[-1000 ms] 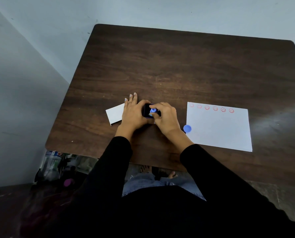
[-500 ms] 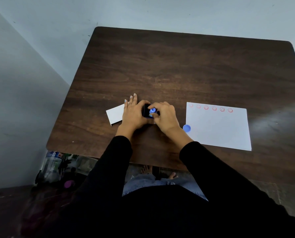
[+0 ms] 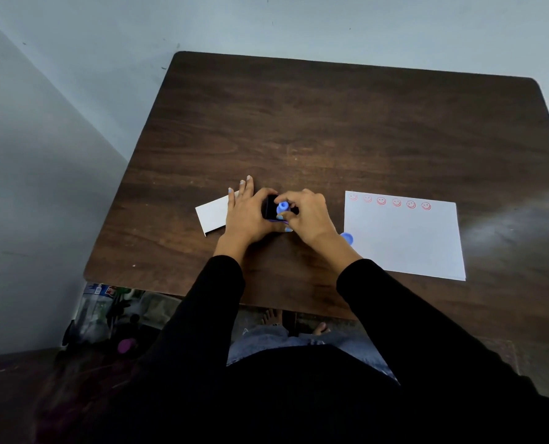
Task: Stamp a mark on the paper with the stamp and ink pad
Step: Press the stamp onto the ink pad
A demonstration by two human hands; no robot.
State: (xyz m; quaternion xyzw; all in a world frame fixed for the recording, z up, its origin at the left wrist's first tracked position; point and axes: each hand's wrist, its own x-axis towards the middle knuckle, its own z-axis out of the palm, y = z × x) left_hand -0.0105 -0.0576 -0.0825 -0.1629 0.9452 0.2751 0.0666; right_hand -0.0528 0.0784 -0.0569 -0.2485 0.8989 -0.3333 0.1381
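Note:
A small black ink pad sits on the dark wooden table, near the front centre. My left hand wraps around its left side and steadies it. My right hand pinches a little blue stamp and holds it down on the pad. The white paper lies to the right, with a row of several red smiley marks along its top edge. A blue cap rests at the paper's left edge, partly behind my right wrist.
A small white box or card lies left of my left hand, partly under it. Walls close the table's far and left sides. Bottles and clutter stand on the floor under the table's front left corner.
Both hands stay at the ink pad with the stamp on it. Only the camera has shifted slightly.

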